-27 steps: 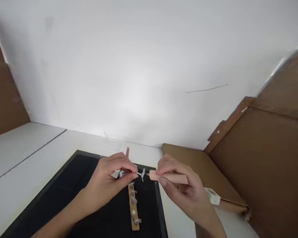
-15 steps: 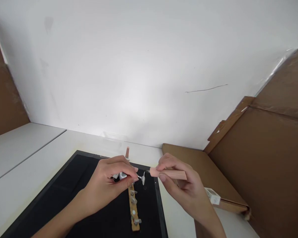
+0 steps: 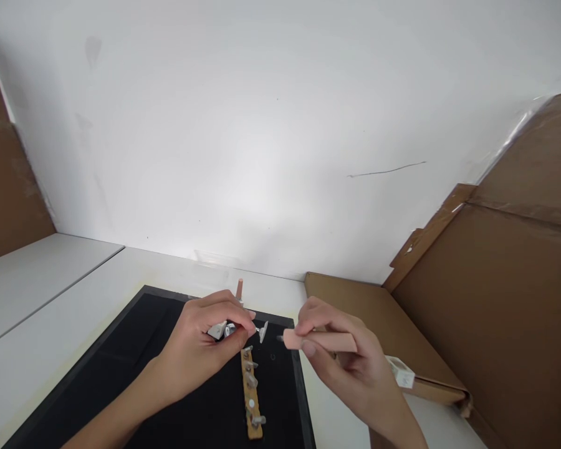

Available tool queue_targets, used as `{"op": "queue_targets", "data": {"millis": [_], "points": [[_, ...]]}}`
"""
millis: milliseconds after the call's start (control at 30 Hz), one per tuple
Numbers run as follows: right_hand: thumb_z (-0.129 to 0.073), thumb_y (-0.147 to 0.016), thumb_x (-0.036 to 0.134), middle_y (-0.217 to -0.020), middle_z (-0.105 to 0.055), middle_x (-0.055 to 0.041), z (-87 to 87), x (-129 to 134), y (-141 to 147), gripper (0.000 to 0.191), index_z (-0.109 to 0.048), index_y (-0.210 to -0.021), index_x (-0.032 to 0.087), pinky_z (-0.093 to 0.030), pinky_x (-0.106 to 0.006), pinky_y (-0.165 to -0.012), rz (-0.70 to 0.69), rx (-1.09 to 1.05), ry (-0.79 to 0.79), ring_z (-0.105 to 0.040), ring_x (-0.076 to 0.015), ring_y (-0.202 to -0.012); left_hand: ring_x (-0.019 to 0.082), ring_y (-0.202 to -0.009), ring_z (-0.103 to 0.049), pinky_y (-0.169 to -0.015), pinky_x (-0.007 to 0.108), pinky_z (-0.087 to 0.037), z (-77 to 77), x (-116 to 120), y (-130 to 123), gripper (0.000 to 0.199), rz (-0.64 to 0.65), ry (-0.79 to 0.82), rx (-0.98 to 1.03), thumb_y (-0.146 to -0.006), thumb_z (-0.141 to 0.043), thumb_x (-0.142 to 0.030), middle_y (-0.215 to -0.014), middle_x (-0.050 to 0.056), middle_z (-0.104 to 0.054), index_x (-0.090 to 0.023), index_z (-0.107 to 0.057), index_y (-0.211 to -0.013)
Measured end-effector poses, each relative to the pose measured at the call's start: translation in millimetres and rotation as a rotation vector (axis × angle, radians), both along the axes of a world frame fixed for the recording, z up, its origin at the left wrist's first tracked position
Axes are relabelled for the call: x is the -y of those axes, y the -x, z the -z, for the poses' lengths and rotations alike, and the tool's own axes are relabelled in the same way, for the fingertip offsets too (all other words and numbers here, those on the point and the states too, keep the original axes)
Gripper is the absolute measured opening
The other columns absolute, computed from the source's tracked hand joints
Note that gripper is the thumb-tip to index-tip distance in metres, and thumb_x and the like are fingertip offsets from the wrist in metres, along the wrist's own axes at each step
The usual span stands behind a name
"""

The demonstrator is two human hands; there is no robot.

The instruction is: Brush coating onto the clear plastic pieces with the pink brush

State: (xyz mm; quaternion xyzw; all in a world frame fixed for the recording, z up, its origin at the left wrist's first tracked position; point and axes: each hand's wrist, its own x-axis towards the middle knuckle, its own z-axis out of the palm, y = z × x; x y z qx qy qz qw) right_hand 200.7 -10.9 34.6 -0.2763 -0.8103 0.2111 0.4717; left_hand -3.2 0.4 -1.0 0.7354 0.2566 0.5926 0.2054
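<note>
My left hand (image 3: 210, 340) is closed in a pinch on a thin metal stem with a pale nail tip (image 3: 263, 332) at its end. My right hand (image 3: 346, 349) grips the pink cap of a nail polish brush (image 3: 325, 340), fingers wrapped round it. The dark brush end points left at the nail tip, with a gap between them. Below both hands lies a light brown strip (image 3: 252, 393) bearing several clear nail tips on small stands. Behind my left hand are a small silvery round thing (image 3: 230, 329) and a pale piece, both partly hidden.
A black mat (image 3: 201, 411) lies on the white table (image 3: 65, 299). Beyond the left hand stands a pink-topped item (image 3: 240, 289), partly hidden. On the right are a flat cardboard box (image 3: 355, 305) and a small white box (image 3: 402, 372). A white wall (image 3: 262, 125) rises behind.
The brush has drawn back right and slightly down from the nail tip, widening the gap. My left hand has shifted slightly left, and the nail tip has tilted.
</note>
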Motion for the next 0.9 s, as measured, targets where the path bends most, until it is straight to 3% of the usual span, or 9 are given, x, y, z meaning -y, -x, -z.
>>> {"op": "queue_targets", "data": {"millis": [167, 900], "points": [[-0.052, -0.081, 0.003, -0.069, -0.057, 0.0032, -0.3, 2.1, 5.0, 0.024, -0.058, -0.086, 0.025, -0.041, -0.023, -0.058, -0.035, 0.030, -0.013, -0.051, -0.0127, -0.063, 0.010, -0.069, -0.068, -0.065, 0.016, -0.051, -2.3, 0.2, -1.0, 0.023, 0.002, 0.008, 0.011, -0.075, -0.062, 0.003, -0.071, 0.001, -0.071, -0.018, -0.070, -0.073], [-0.055, -0.086, 0.013, -0.069, -0.061, -0.0009, 1.3, -2.9, 5.5, 0.011, -0.061, -0.082, 0.022, -0.041, -0.024, -0.050, 0.152, 0.041, -0.057, -0.053, -0.0137, -0.056, 0.013, -0.063, -0.067, -0.061, 0.022, -0.052, -1.8, 2.0, -0.4, 0.020, 0.065, 0.124, 0.026, -0.074, -0.064, 0.000, -0.071, 0.004, -0.073, -0.018, -0.072, -0.069]]}}
